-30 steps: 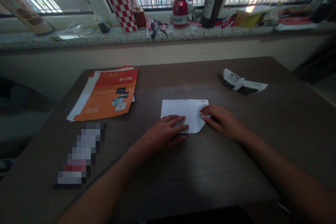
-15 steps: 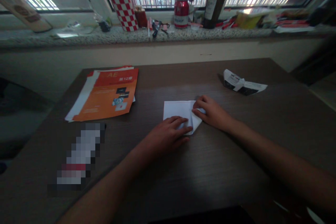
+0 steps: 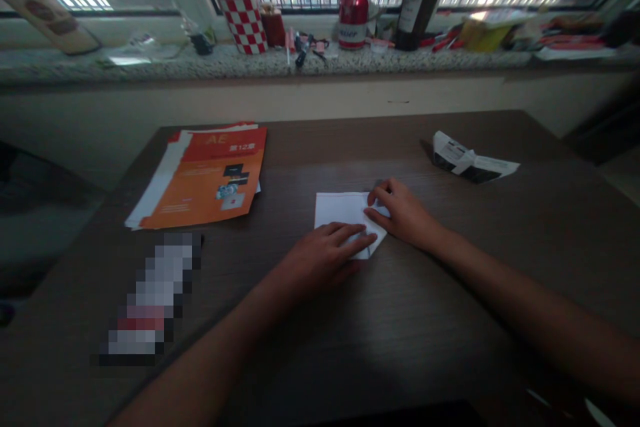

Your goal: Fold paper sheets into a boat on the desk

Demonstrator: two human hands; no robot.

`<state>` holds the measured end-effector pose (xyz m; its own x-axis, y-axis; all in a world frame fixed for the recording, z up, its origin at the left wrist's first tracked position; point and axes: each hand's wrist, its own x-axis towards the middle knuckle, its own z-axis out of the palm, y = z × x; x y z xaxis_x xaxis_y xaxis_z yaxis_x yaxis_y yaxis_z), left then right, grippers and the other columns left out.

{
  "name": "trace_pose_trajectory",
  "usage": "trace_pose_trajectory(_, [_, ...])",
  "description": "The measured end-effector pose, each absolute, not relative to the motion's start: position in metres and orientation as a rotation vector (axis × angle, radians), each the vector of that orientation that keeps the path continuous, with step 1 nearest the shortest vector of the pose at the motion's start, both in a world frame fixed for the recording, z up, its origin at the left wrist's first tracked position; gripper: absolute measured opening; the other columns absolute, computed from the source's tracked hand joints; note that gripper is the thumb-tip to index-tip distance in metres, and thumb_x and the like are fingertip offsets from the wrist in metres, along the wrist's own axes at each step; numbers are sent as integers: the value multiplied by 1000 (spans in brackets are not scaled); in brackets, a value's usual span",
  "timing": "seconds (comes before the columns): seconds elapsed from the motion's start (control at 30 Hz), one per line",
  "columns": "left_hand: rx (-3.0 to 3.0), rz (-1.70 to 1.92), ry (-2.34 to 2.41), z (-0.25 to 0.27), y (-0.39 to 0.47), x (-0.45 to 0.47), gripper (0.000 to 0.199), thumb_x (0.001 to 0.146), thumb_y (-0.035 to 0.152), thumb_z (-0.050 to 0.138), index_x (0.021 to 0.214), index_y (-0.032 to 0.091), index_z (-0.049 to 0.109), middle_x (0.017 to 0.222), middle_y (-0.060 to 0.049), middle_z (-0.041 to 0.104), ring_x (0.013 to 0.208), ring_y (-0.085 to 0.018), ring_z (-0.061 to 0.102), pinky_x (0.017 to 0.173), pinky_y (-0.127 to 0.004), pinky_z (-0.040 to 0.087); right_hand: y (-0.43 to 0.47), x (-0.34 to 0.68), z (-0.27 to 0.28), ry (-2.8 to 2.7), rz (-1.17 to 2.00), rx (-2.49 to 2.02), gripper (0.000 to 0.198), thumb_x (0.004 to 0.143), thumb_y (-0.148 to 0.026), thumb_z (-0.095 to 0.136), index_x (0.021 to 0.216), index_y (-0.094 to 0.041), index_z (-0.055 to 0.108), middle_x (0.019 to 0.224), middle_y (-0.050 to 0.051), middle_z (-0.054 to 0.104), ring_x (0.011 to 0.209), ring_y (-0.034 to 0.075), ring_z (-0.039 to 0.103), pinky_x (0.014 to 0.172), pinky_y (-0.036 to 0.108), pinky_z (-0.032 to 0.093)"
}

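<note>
A small sheet of white paper [image 3: 336, 206] lies on the table in front of me, its right end folded to a slanting corner. My left hand [image 3: 333, 250] rests on the paper's near part with fingers stretched out flat, two fingertips reaching the folded flap. At the far right corner my right hand [image 3: 397, 210] has thumb and forefinger closed in a pinch on the folded paper. The exact fold under the fingers is partly hidden.
A folded printed paper shape [image 3: 467, 159] sits at the back right of the brown table [image 3: 310, 347]. Orange booklets [image 3: 200, 180] lie at the left, above a blurred-out rectangular object [image 3: 155, 293]. A cluttered stone windowsill [image 3: 200, 70] runs behind, with a red can-shaped container [image 3: 353, 17].
My left fingers have slid slightly right over the folded flap, which now lies flatter. The right hand stays pinched at the corner. The whole view has shifted a little.
</note>
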<state>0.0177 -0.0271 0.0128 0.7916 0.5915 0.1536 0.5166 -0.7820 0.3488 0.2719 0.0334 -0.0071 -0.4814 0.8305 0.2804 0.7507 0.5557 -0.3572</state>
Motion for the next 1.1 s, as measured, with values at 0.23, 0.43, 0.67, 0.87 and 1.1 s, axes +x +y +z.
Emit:
trace_pose_trajectory(0.23, [2726,287,827,11,-29,17,47,106,37,61,151,26,53,158,-6,55,139,-31,51,115,-50,46,32,273,-5,-2376,215,-1222,15,101,-36,62,107,-23,65,108,11,60,100,29,61,89,47,53])
trace_pose_trajectory(0.43, [2719,302,820,9,-29,16,50,106,38,62,153,27,51,159,-6,54,140,-32,51,116,-51,45,16,286,12,-2539,125,-1024,27,107,-36,55,127,-23,65,139,14,65,128,33,59,105,56,48])
trace_pose_trajectory(0.67, [2707,288,821,13,-30,15,50,105,36,63,152,27,52,159,-6,54,147,-31,45,121,-51,40,-6,307,9,-2740,219,-892,42,105,-36,61,146,-28,58,157,8,57,150,30,46,126,64,28])
trace_pose_trajectory(0.87, [2700,253,840,15,-31,15,49,106,36,61,153,26,52,160,-9,51,148,-32,45,119,-51,43,-9,309,2,-2728,294,-898,49,103,-37,64,150,-30,55,159,8,55,149,30,48,126,65,27])
trace_pose_trajectory(1.1, [2678,215,843,18,-33,11,52,105,37,62,156,29,49,164,-11,46,152,-32,41,120,-50,43,-12,308,3,-2690,340,-892,55,101,-39,67,153,-32,52,160,9,53,150,31,46,127,66,23])
